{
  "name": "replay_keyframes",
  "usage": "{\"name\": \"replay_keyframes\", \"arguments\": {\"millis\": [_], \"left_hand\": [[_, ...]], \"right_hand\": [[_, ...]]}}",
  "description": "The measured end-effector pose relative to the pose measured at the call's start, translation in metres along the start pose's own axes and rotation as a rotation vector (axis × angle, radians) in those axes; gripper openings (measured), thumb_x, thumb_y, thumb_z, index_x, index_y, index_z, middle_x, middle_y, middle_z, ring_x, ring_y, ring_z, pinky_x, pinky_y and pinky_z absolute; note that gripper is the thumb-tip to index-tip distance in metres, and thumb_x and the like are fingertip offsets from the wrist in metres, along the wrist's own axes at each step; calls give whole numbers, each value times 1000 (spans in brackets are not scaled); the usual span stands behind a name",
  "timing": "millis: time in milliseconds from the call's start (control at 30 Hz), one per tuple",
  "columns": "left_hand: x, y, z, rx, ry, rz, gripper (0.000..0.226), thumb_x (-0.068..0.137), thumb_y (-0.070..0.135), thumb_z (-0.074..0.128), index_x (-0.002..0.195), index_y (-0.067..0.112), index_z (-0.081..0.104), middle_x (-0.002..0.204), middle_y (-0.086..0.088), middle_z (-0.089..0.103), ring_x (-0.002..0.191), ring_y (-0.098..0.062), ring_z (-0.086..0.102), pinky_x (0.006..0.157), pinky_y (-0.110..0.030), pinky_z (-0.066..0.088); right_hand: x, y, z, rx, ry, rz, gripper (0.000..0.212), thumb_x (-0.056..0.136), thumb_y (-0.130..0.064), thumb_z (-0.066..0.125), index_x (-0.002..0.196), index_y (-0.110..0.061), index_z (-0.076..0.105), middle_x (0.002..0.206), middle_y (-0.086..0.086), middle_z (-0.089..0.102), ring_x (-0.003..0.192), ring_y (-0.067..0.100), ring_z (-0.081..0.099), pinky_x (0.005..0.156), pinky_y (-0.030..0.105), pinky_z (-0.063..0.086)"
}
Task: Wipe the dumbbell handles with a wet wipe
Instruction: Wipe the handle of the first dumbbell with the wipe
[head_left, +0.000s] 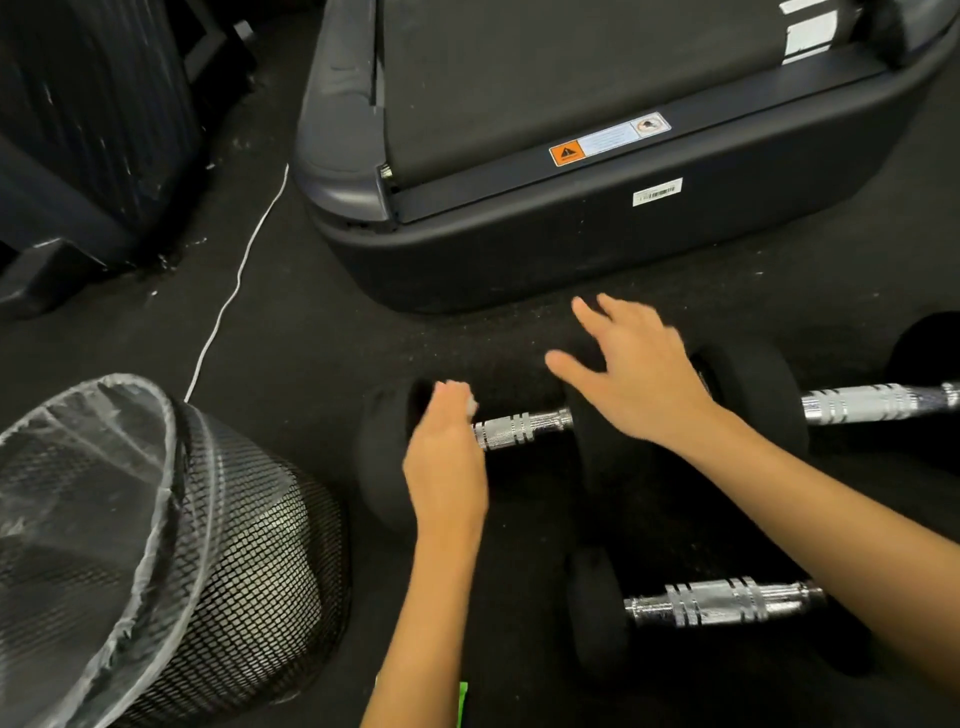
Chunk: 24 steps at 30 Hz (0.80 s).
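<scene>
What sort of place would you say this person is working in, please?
Probably a gym or home workout room: a treadmill stands on the dark floor, with three chrome-handled dumbbells in front of it. The left hand holds a wipe at one handle.

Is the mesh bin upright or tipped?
Tipped: the mesh bin leans left, its liner-covered rim facing sideways rather than straight up.

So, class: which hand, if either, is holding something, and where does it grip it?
The left hand pinches a white wet wipe at its fingertips against the dumbbell handle. The right hand is open, holding nothing.
</scene>
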<state>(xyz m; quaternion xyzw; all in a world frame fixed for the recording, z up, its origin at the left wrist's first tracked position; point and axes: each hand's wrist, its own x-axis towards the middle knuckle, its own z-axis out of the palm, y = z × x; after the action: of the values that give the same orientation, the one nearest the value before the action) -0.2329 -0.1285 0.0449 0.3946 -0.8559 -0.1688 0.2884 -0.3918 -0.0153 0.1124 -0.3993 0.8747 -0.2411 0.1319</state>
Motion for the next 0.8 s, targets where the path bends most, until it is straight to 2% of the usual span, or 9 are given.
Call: {"name": "replay_keyframes", "arguments": {"millis": [67,100,167,300,367,467,533,633,800], "left_hand": [[-17,-6,20,149,-105,73,35,82,-6,66,115,6,65,116,-6,67,105,-20,67,83,-34,56],[-27,-10,25,177,-130,86,43,81,-7,65,123,4,61,123,-12,65,115,-27,64,90,-38,57],[-42,-16,31,181,-115,55,51,88,-6,57,137,4,50,138,-13,55,131,-28,52,103,-43,49],[-62,-16,31,119,-97,74,61,93,-4,59,149,7,37,155,-11,37,144,-26,34,104,-45,48],[-50,-10,36,87,-161,44,50,99,3,49,147,12,37,150,-4,40,143,-23,36,109,-40,44],[-36,3,39,99,-202,66,43,101,3,43,143,7,45,146,-9,49,142,-23,38,120,-39,29],[-45,9,40,62,-207,123,39,100,4,39,137,9,50,139,-6,54,135,-21,46,117,-43,34],[-57,6,40,117,-144,246,47,100,13,31,145,5,43,147,-10,49,143,-23,37,118,-47,31],[-37,17,56,192,-146,241,45,93,0,44,137,-3,51,137,-17,58,137,-31,46,119,-47,26]], "right_hand": [[-3,6,8,64,-219,97,79,95,-52,46,155,-16,8,163,8,7,149,26,10,118,47,19],[-4,8,11,136,-239,102,81,96,-50,47,155,-17,4,163,6,2,150,24,7,119,46,18],[-2,11,12,261,-204,85,80,95,-47,50,155,-18,6,163,3,3,150,20,6,120,41,15],[-6,17,16,447,-161,89,86,92,-43,58,155,-15,6,163,-1,6,149,12,5,118,29,11],[-9,18,20,497,-142,98,90,91,-43,60,155,-15,5,163,-2,5,149,12,5,118,29,11],[-9,20,22,496,-144,103,90,91,-42,60,155,-15,4,163,-2,5,149,12,5,117,28,11],[-8,20,22,490,-143,102,89,91,-42,60,155,-15,4,163,-2,4,149,12,5,116,27,11],[-9,21,25,492,-125,89,87,92,-41,59,155,-15,4,163,-2,4,149,12,5,116,27,12],[-10,24,30,526,-88,97,87,91,-42,61,155,-17,7,163,-3,8,148,10,8,110,21,12]]}}
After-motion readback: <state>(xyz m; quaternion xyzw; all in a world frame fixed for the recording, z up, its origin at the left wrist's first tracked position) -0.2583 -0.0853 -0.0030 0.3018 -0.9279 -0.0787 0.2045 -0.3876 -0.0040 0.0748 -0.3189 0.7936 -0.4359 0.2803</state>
